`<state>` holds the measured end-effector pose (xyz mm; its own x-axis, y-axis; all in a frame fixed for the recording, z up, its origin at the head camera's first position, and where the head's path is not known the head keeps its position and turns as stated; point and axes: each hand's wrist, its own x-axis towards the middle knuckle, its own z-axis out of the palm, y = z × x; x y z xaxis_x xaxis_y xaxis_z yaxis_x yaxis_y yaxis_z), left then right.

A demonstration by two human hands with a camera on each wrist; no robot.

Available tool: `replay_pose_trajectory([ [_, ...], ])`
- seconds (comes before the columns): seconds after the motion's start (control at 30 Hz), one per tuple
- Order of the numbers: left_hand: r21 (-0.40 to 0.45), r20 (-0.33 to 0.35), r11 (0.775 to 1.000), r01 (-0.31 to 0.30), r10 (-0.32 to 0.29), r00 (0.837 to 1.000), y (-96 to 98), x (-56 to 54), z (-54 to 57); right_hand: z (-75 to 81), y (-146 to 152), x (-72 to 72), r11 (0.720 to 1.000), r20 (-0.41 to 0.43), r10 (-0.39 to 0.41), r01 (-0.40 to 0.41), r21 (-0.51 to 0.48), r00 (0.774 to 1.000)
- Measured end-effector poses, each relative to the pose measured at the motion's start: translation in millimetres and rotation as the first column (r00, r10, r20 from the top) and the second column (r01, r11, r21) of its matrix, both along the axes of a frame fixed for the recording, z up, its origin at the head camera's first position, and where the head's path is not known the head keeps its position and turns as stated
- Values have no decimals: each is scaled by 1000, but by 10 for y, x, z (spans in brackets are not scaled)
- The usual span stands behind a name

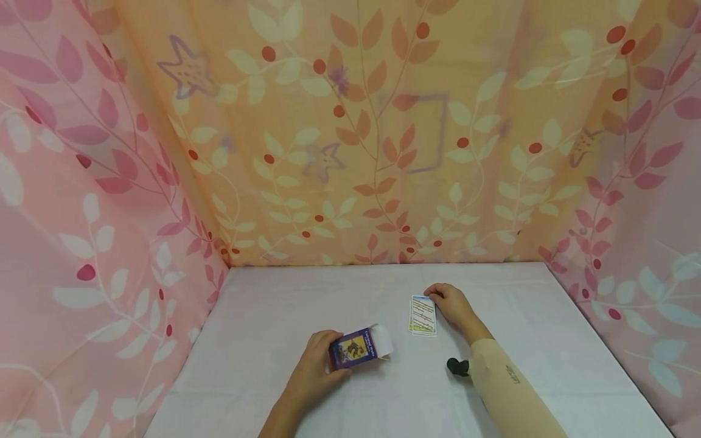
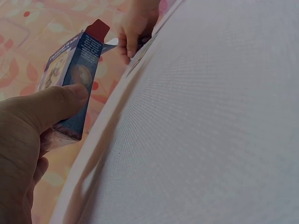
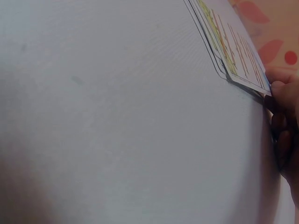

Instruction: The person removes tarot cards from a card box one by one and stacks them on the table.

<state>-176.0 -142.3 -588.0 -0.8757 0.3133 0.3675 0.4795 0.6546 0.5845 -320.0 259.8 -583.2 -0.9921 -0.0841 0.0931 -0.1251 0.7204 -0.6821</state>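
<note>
Head view: cards (image 1: 423,315) on white table (image 1: 274,310), leaf-patterned curtains (image 1: 383,152) behind

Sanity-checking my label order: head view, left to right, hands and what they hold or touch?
Left hand → box → cards → right hand.
</note>
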Motion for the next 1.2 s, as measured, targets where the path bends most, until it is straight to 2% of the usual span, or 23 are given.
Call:
replay_pose_trajectory([
  [0.17, 0, 24, 1000, -6, 6, 1000, 6, 4, 12, 20, -14, 4, 1000, 5, -1, 1, 12, 1000],
  [0.67, -5, 1, 1000, 7, -7, 1000, 1, 7, 17, 70, -45, 54, 999, -5, -22, 22, 49, 1000],
  [0.87, -8, 4, 1000, 4, -4, 1000, 1, 3, -6, 43, -29, 53, 999, -37, -22, 23, 36, 999],
  [1.2, -3, 7, 1000, 3, -3, 1000, 0, -9, -19, 82, 16, 101, 997, -6, -62, 62, -37, 998],
])
